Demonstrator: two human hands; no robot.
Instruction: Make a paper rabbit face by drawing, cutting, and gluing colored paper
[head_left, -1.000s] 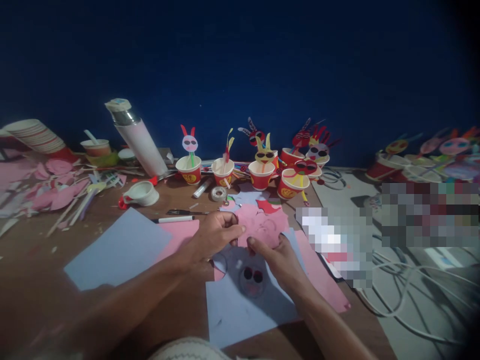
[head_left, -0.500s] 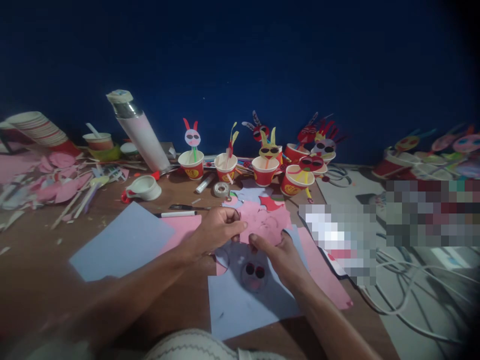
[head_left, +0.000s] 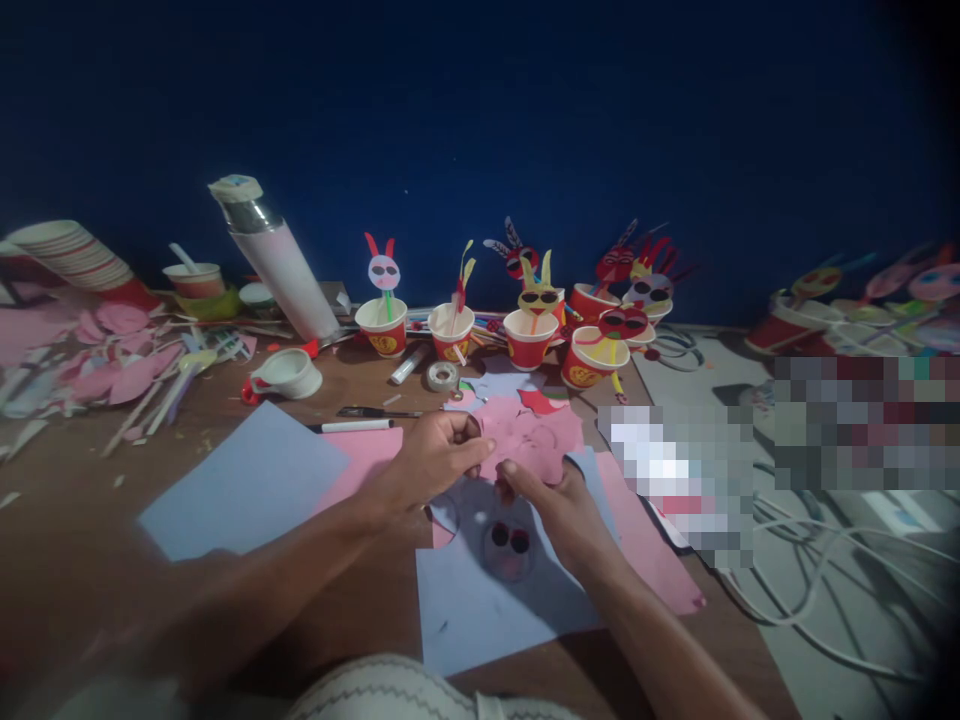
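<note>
My left hand (head_left: 442, 450) pinches a piece of pink paper (head_left: 536, 435) at its left edge, above the worktop (head_left: 367, 615). The paper is matte, with an uneven, scalloped outline and faint dark curved lines drawn across it. My right hand (head_left: 559, 505) curls at its near edge; I cannot tell what it grips. Nearer lies a pale blue sheet (head_left: 465, 630).

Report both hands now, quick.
Left hand: closed, pinching the pink paper at its left edge.
Right hand: curled at the paper's lower edge; whether it grips cannot be told.
</note>
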